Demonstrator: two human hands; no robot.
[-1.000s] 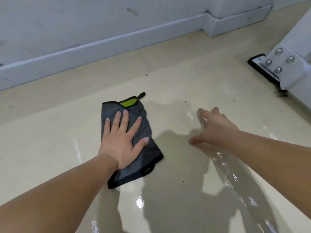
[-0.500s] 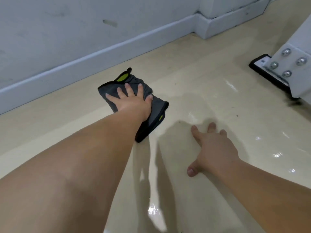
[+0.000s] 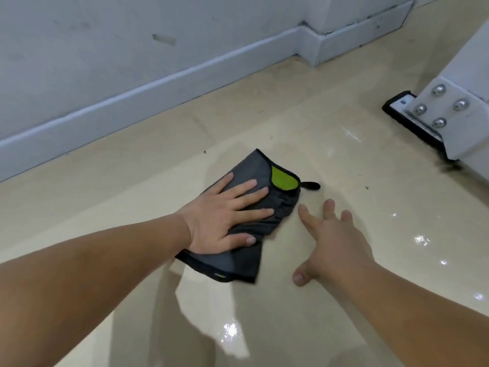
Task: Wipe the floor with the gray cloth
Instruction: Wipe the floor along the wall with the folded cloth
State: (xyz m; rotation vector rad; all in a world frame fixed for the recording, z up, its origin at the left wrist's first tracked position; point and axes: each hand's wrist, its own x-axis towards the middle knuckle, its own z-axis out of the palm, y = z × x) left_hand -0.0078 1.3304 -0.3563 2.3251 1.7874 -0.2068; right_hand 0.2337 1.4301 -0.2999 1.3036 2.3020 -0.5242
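Gray cloth (image 3: 252, 168) lies flat on the floor (image 3: 132, 197), mid-frame, well short of the baseboard (image 3: 158, 83) and the wall (image 3: 105, 35) behind it. The cloth is folded and black-edged. It has a green patch (image 3: 283, 178) at its far right corner, with a small black loop (image 3: 311, 185) sticking out past that onto the floor.

Left hand (image 3: 225, 221): palm down on the cloth's near-left part, fingers straight and spread, thumb out along the near side. It presses the cloth and pinches nothing. Fabric is bunched into wrinkles just right of the fingertips.

Right hand (image 3: 336, 242): on bare floor just right of the cloth, fingers splayed, thumb tip down. It holds nothing. The index tip is close to the cloth edge; can't tell if it touches.

Floor is glossy, with glare spots and both arms' shadows. A few dark specks lie on it. Far right is a white bracket (image 3: 449, 112) with four round bolts, sitting on a black pad (image 3: 404, 117), well apart from the cloth.
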